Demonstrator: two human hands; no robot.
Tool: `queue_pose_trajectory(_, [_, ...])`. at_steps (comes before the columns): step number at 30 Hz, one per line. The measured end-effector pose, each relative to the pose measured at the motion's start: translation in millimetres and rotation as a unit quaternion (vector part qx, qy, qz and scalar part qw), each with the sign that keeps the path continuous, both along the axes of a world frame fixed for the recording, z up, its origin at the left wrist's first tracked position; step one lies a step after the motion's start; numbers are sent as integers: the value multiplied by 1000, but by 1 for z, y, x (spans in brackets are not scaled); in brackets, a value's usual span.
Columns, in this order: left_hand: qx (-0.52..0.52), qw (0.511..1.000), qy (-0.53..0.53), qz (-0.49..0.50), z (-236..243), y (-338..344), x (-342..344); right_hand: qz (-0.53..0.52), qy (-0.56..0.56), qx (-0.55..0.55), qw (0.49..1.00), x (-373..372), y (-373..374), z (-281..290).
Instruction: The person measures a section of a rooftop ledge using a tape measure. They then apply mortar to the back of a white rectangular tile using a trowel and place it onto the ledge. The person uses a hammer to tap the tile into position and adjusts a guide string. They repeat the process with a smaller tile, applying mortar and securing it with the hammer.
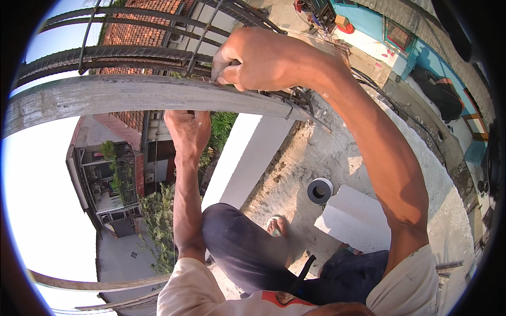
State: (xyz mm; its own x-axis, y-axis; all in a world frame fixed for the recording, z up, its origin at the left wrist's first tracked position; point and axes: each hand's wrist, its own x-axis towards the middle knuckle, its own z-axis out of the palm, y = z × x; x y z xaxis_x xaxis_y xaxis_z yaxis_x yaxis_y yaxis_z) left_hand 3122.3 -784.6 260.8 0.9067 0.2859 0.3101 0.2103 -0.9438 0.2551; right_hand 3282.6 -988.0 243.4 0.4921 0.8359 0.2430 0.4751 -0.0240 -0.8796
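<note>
Location: the person is squatting on a rough grey concrete rooftop slab (pixel 295 174), at its edge above a street; a cage of dark ribbed steel reinforcing bars (pixel 121 55) is running across the upper view, just behind a weathered grey timber form board (pixel 132 95)
Right hand (pixel 258 58): curling closed into a fist over the bars where thin tie wire seems to be sitting; whether a tool is inside the fist cannot be told
Left hand (pixel 187 129): reaching up under the board, fingers hidden behind it; grip cannot be told
Handling, judged: the bars are looking heavy, stiff and rough-ribbed, so not slippery; best gripped at a crossing near the ties; wire ends are likely sharp
Surroundings: a round dark pipe opening with pale rim (pixel 320 190) and a white rectangular block (pixel 353 216) are lying near the sandalled foot (pixel 276 225)
</note>
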Motion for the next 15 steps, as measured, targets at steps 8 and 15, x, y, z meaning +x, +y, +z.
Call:
queue_pose_trajectory(8, [41,987,-151,-34,57,-23,1,-53,-75,77,993,-3,5,43])
queue_pose_trajectory(15, [-58,988,-119,-78,68,-15,-8,-35,-59,38,997,-11,6,71])
